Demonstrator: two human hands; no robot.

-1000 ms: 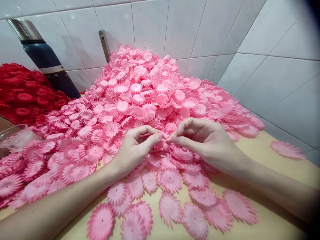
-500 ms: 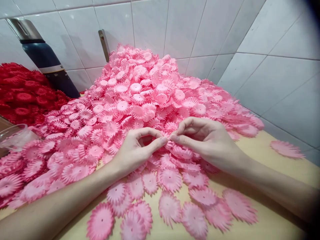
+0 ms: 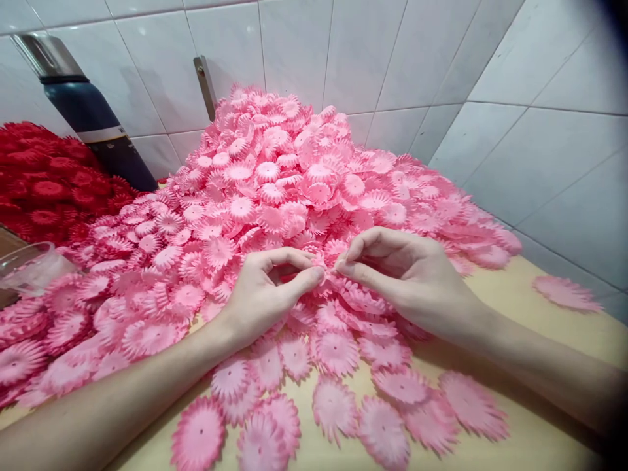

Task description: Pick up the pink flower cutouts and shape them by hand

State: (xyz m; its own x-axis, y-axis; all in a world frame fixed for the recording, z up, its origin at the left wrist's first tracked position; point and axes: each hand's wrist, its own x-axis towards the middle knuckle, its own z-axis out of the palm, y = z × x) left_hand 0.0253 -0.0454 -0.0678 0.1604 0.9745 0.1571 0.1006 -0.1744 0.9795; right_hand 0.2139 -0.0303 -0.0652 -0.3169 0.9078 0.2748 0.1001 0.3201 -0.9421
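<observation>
My left hand [image 3: 275,288] and my right hand [image 3: 407,275] face each other low over the front of a large heap of pink fringed petal discs [image 3: 279,170]. On each hand the thumb and index finger are pinched together, a small gap apart from the other hand's. Whatever lies between the fingertips is too small to make out against the pink. Below the hands, loose pink discs [image 3: 335,405] with small centre holes lie flat, some overlapping.
A dark blue bottle [image 3: 98,124] leans at the back left beside a heap of red discs [image 3: 44,183]. A clear plastic cup [image 3: 34,268] is at the left edge. One pink disc [image 3: 566,293] lies on the yellow table [image 3: 520,340]. Tiled walls [image 3: 373,52] stand behind.
My left hand's fingertips have shifted slightly left, and the gap between the two hands' fingertips is a little wider. Both pinches remain closed.
</observation>
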